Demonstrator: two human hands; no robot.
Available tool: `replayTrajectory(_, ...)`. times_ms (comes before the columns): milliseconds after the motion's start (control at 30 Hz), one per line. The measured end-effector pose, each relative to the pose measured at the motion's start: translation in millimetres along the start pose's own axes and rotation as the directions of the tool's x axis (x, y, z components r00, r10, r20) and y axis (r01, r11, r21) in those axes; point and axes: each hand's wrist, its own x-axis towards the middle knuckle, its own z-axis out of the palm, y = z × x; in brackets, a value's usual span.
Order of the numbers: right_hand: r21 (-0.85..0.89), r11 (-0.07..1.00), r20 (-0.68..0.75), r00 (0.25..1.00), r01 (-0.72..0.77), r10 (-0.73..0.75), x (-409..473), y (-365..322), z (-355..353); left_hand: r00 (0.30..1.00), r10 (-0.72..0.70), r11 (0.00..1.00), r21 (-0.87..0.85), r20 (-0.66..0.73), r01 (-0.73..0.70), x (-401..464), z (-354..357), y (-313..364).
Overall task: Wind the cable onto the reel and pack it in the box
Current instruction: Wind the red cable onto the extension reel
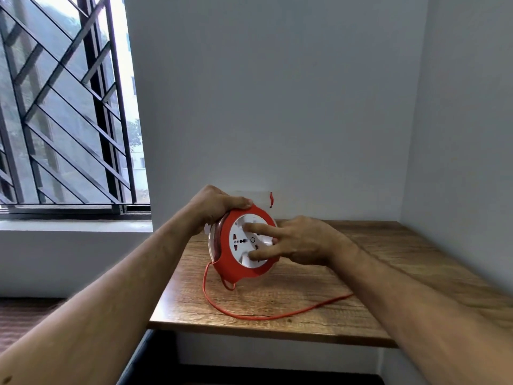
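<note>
From the head camera, the main risk is the slack: a long run of orange cable (266, 315) loops loosely over the desk (374, 245) below and to the right of the right hand's fingers, passing under the right forearm. If the drum is turned quickly, that loop could probably snag on the desk edge or bunch at the slot where it enters the reel (244, 245), just below the left fingers. The reel is also tilted on its lower rim, so a hard push from the right fingers might twist it out of the left hand's hold.

The left hand (215, 207) is curled over the top of the red rim, fingers closed around it and the thumb lying along the upper edge, steadying the reel. The right hand (299, 241) is spread: its fingers (256, 227) press flat on the white socket face, apart from one another, apparently to turn the drum rather than grip anything.

Behind the left fingers, against the wall, a pale box (256, 198) with a red clasp is only partly visible; the reel is not yet in it.
</note>
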Motion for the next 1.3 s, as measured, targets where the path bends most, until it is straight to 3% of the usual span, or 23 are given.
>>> replayTrajectory(233,-0.138,0.987,-0.031,0.996,0.077,-0.082,17,-7,-3,0.995,0.053,0.991,0.116,0.079,-0.062,1,10,16)
replayTrajectory(300,-0.163,0.986,-0.071,0.996,0.038,-0.05,16,-7,1,0.995,0.07,0.992,0.105,0.068,-0.077,2,10,15)
replayTrajectory(367,-0.096,0.979,-0.161,0.973,-0.18,0.163,15,-13,3,0.996,0.093,0.994,0.054,-0.011,-0.092,2,11,12)
replayTrajectory(400,0.019,0.933,-0.214,0.91,-0.36,0.356,17,-16,2,0.989,0.12,0.993,0.019,-0.086,-0.119,1,14,11)
replayTrajectory(467,0.34,0.667,-0.135,0.668,-0.662,0.732,26,-25,3,0.941,0.212,0.969,-0.066,-0.265,-0.237,0,24,7)
replayTrajectory(533,0.679,0.311,0.017,0.438,-0.665,0.899,39,-33,2,0.859,0.302,0.922,-0.102,-0.414,-0.374,-1,34,1)
replayTrajectory(567,0.782,0.171,0.079,0.368,-0.599,0.926,46,-35,0,0.821,0.331,0.906,-0.087,-0.465,-0.415,-2,38,-2)
replayTrajectory(633,0.868,0.018,0.17,0.33,-0.497,0.928,56,-38,-3,0.769,0.35,0.892,-0.06,-0.535,-0.448,-3,41,-10)
replayTrajectory(700,0.894,-0.062,0.241,0.359,-0.443,0.902,56,-36,-3,0.755,0.339,0.884,-0.084,-0.561,-0.46,-3,39,-15)
replayTrajectory(767,0.896,-0.007,0.22,0.43,-0.443,0.876,49,-34,-6,0.768,0.286,0.885,-0.15,-0.573,-0.441,-3,35,-17)
replayTrajectory(833,0.795,0.302,0.016,0.517,-0.525,0.856,37,-32,-7,0.8,0.186,0.878,-0.269,-0.571,-0.396,-2,31,-17)
replayTrajectory(900,0.518,0.629,-0.206,0.629,-0.58,0.75,24,-28,-4,0.841,0.097,0.863,-0.376,-0.532,-0.338,-2,26,-14)
replayTrajectory(967,0.29,0.797,-0.246,0.763,-0.53,0.597,15,-23,0,0.887,0.07,0.86,-0.423,-0.456,-0.286,-1,20,-10)
replayTrajectory(1100,0.09,0.957,-0.18,0.94,-0.276,0.288,6,-8,4,0.96,0.096,0.917,-0.352,-0.264,-0.188,2,8,-8)
replayTrajectory(1200,-0.014,0.981,-0.158,0.969,-0.193,0.188,7,-1,2,0.983,0.099,0.966,-0.224,-0.155,-0.132,4,6,-6)
replayTrajectory(1300,-0.094,0.979,-0.139,0.977,-0.178,0.164,12,-1,3,0.985,0.095,0.976,-0.18,-0.143,-0.12,6,8,-6)
